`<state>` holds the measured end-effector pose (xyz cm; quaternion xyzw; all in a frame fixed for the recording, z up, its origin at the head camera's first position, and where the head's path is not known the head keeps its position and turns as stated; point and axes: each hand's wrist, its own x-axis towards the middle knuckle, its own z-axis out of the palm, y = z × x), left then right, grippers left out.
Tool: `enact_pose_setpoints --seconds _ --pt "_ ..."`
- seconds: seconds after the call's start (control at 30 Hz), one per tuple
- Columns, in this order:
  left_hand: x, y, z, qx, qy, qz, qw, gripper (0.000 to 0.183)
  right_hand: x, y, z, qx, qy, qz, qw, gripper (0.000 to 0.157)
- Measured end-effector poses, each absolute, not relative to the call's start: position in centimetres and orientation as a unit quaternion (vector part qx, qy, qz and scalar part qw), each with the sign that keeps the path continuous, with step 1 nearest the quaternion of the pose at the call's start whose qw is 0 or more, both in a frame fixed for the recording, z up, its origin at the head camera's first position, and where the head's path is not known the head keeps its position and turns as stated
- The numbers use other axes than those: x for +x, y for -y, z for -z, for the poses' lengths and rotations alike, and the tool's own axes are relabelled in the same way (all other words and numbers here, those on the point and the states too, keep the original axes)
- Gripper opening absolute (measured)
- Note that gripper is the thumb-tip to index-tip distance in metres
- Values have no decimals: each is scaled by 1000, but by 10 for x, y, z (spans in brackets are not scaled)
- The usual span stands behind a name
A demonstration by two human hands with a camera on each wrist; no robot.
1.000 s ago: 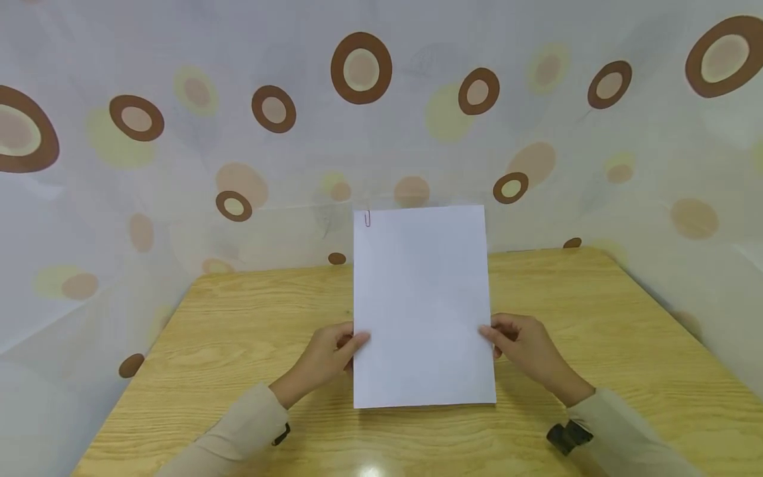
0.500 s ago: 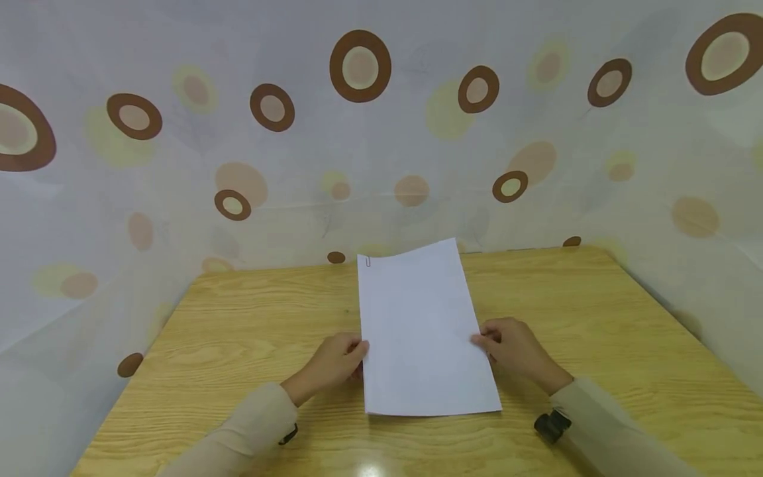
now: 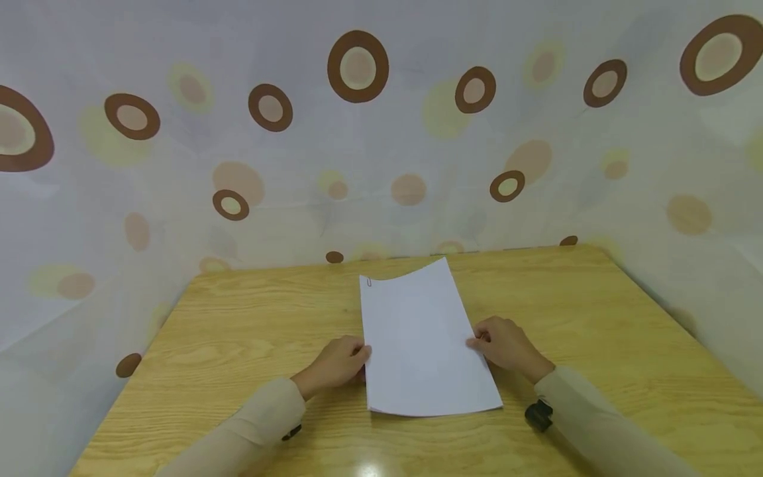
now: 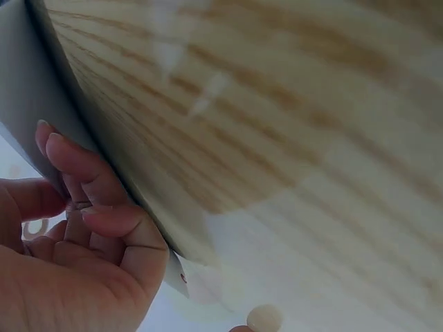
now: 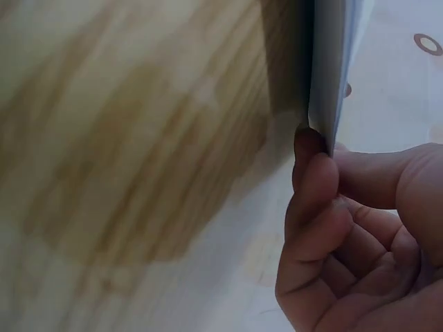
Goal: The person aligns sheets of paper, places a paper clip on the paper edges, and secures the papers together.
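Between both hands is a stack of white paper sheets [image 3: 423,344], blank on top, its far edge bowed with the right far corner raised. A small reddish paper clip [image 3: 369,282] sits at its far left corner. My left hand [image 3: 336,361] pinches the left edge, thumb on top and fingers beneath. On the opposite side my right hand [image 3: 507,344] pinches the right edge the same way. In the right wrist view the thumb and fingertips squeeze the sheets' edge [image 5: 329,83]. The left wrist view shows the fingers curled under the paper [image 4: 34,90].
The wooden table [image 3: 250,318] spreads out beneath the paper and hands. Behind and at both sides hangs a white sheet [image 3: 286,165] printed with brown rings and pale dots. A dark band with a small device [image 3: 539,416] is at the right wrist.
The paper stack has come down from a more upright position to lean flatter over the table, its far edge bending. Both hands lowered slightly with it, the right hand moving inward.
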<state>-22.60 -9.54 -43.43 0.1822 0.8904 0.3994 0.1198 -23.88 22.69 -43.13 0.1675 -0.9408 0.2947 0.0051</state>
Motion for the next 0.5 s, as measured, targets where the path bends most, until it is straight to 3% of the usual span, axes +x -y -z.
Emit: enact_pose_setpoints --seconds 0.13,0.5 --pt "-229 95 437 172 -895 -389 131 30 -242 -229 432 167 943 -288 -3 32" --pt "-234 91 440 159 -930 -305 130 27 -252 -227 429 144 957 -249 -40 29"
